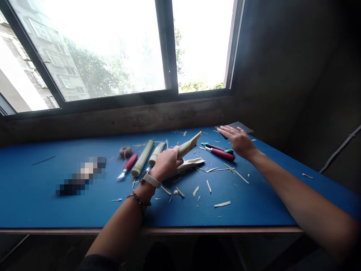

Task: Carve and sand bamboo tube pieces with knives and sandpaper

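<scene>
My left hand [167, 162], wearing a watch and a bracelet, is closed around a split green bamboo piece [189, 146] with a ragged pointed end. Below that hand lies another split bamboo piece [190, 164], its pale inside showing. My right hand [239, 141] reaches to the far right of the table with its fingers stretched out. Under its fingertips is a small dark object [223, 134], mostly hidden. Just left of this hand lie a red-handled knife [222, 153] and a black-and-green utility knife [218, 147].
On the blue table [254, 203] are a bamboo tube [143, 158], a shorter bamboo piece [156, 153], a second red-handled knife [129, 163] and a twine ball [125, 152]. Several bamboo slivers [222, 204] lie scattered. A grey sheet [241, 127] rests at the back right corner.
</scene>
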### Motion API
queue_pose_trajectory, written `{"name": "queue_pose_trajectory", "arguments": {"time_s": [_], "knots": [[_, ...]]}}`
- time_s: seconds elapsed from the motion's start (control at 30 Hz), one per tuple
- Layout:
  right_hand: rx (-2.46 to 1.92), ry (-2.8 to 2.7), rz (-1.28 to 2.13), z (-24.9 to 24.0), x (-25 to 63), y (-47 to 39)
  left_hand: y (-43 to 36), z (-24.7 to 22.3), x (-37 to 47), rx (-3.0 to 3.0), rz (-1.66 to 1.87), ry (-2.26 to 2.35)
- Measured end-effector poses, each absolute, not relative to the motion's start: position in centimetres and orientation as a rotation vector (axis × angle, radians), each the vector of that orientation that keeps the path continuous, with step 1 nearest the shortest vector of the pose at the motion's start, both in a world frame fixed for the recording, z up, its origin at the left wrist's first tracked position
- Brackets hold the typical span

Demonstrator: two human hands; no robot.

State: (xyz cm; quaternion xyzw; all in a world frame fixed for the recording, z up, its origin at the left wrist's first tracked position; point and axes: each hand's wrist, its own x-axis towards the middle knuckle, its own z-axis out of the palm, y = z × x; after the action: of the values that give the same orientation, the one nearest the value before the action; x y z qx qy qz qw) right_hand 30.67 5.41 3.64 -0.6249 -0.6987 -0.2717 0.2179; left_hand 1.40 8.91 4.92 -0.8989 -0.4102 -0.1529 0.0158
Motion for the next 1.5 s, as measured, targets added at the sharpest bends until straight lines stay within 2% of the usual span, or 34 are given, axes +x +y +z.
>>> {"name": "queue_pose_trajectory", "arguments": {"time_s": [0.2, 0.37, 0.53, 0.9, 1.13, 1.33, 1.37, 1.43, 1.5], "knots": [[-1.926, -2.068, -0.556, 2.8, 30.1, 6.2, 11.8, 8.5, 2.0, -2.380, -0.301, -1.109], [-1.967, -2.102, -0.497, 2.2, 31.2, 6.5, 16.1, 10.8, 4.9, -2.475, -0.164, -0.851], [-1.965, -2.099, -0.484, 2.0, 32.0, 6.5, 18.7, 11.2, 6.5, -2.528, -0.162, -0.710], [-1.816, -2.203, -0.362, 1.7, 30.8, 6.4, 18.9, 9.5, 5.2, -2.631, -0.254, -0.735], [-1.721, -2.253, -0.254, 1.7, 30.5, 6.3, 18.5, 8.7, 3.4, -2.608, -0.414, -1.066], [-1.713, -2.280, -0.205, 1.6, 30.1, 6.4, 15.2, 8.8, 1.0, -2.607, -0.684, -1.308], [-1.712, -2.294, -0.203, 1.5, 29.8, 6.5, 14.2, 8.9, 0.6, -2.681, -0.727, -1.297], [-1.710, -2.331, -0.197, 1.4, 29.2, 6.5, 11.6, 8.9, 0.0, -3.229, -1.066, -1.118], [-1.713, -2.364, -0.188, 1.3, 28.7, 6.6, 8.8, 9.2, -0.5, -3.671, -1.144, -0.872]]}}
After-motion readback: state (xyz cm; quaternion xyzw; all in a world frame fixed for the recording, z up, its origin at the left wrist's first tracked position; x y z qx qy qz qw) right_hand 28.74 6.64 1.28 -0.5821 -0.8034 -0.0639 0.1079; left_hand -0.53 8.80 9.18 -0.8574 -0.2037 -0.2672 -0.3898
